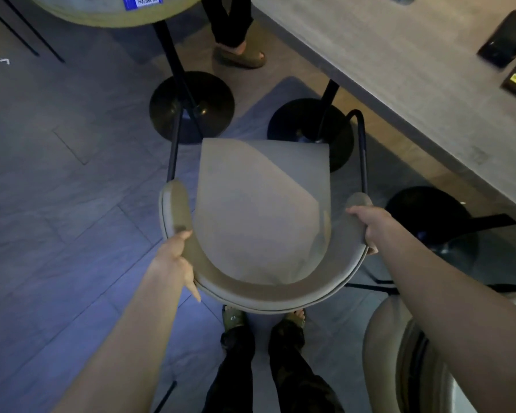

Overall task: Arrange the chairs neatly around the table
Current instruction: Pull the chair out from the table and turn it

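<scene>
A beige armchair (262,210) with a curved backrest and thin black legs stands right in front of me, its seat facing the long grey table (399,73) at the upper right. My left hand (176,260) grips the left side of the backrest, one finger pointing down. My right hand (370,225) is closed on the right arm of the backrest. The chair's front sits near the table's round black base (292,126), its seat only just short of the table edge.
A second beige chair (399,353) stands at my lower right. A round table (113,13) with a black pedestal base (191,105) is at the top left. Another person's legs and sandal (239,55) stand between the tables. A dark phone (507,40) lies on the long table.
</scene>
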`<control>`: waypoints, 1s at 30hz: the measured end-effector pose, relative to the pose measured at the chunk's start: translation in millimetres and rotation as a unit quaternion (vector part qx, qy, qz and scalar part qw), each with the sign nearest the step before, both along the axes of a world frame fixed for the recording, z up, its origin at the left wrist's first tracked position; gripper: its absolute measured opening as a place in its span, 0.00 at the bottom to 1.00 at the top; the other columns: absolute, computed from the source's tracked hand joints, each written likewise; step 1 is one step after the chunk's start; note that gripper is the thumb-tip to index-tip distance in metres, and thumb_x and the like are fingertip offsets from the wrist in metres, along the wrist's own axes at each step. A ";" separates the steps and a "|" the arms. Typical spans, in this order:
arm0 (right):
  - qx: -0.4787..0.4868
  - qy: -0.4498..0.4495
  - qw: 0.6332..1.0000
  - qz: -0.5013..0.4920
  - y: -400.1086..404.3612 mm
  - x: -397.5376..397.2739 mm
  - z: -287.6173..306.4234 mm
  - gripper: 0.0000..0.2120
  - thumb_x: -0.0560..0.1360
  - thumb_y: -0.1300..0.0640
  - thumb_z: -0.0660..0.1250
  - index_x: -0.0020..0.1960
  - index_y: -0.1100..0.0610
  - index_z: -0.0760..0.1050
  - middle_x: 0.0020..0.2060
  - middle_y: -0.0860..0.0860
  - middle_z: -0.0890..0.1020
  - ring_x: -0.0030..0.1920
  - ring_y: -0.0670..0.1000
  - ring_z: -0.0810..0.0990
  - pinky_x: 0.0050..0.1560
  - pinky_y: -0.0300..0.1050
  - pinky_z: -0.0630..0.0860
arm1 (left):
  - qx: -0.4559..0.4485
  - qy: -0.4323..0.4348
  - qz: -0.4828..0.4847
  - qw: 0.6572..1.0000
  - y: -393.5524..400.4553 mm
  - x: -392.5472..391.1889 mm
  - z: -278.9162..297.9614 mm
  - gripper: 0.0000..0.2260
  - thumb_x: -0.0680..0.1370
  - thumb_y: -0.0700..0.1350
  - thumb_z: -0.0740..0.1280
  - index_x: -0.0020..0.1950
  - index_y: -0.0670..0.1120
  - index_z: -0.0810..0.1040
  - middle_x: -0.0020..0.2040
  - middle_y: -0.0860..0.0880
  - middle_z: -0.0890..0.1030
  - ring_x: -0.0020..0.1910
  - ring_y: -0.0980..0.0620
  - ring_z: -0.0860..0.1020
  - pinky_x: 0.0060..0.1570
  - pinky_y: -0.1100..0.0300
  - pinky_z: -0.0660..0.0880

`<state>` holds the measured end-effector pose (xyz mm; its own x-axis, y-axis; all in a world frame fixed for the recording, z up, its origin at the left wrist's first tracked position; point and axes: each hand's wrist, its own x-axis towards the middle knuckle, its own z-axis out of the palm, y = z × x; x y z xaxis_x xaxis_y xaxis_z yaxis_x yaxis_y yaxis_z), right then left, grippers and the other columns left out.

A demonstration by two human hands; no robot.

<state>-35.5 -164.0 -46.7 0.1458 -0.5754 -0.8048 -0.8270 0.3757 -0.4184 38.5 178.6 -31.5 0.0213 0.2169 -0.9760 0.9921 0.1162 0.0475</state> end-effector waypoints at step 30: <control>0.070 -0.018 0.971 -0.228 66.6 -69.5 -32.8 0.21 0.77 0.61 0.65 0.69 0.56 0.66 0.54 0.61 0.78 0.39 0.59 0.76 0.34 0.53 0.73 | 0.052 -0.210 -0.216 0.952 -36.7 111.5 11.0 0.23 0.79 0.47 0.67 0.72 0.40 0.69 0.71 0.44 0.71 0.69 0.43 0.71 0.66 0.49 0.66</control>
<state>-105.0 -97.4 -79.6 -0.0680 -0.4725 -0.8787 -0.5473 0.7540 -0.3631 150.0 141.9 -20.5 0.5140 0.1938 -0.8356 0.8373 -0.3249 0.4397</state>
